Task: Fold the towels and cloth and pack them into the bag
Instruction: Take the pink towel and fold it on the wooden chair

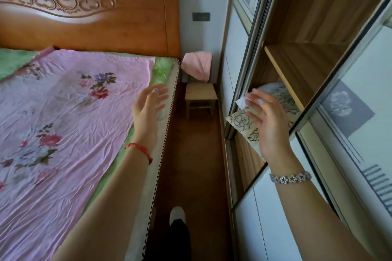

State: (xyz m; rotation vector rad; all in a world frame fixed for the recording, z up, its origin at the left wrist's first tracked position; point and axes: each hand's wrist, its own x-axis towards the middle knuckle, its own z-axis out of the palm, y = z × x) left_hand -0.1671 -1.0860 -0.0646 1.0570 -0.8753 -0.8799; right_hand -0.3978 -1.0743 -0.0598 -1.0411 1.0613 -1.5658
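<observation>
A cream cloth bundle with black flower outlines (pixel 244 122) lies on a lower shelf of the open wardrobe, its corner poking past the door track. My right hand (pixel 267 116) hovers just in front of it with fingers spread and holds nothing. My left hand (pixel 148 106) is raised over the bed's right edge, fingers straight and apart, also empty. A pink towel-like cloth (pixel 197 66) is draped at the far end of the aisle above a small wooden stool (pixel 200 93). No bag is in view.
A bed with a pink flowered sheet (pixel 63 112) and a carved wooden headboard (pixel 84 10) fills the left. The wardrobe's sliding doors (pixel 350 125) and bare wooden shelf (pixel 297 59) stand on the right. A narrow wooden floor aisle (pixel 191 154) runs between, with my foot at the bottom.
</observation>
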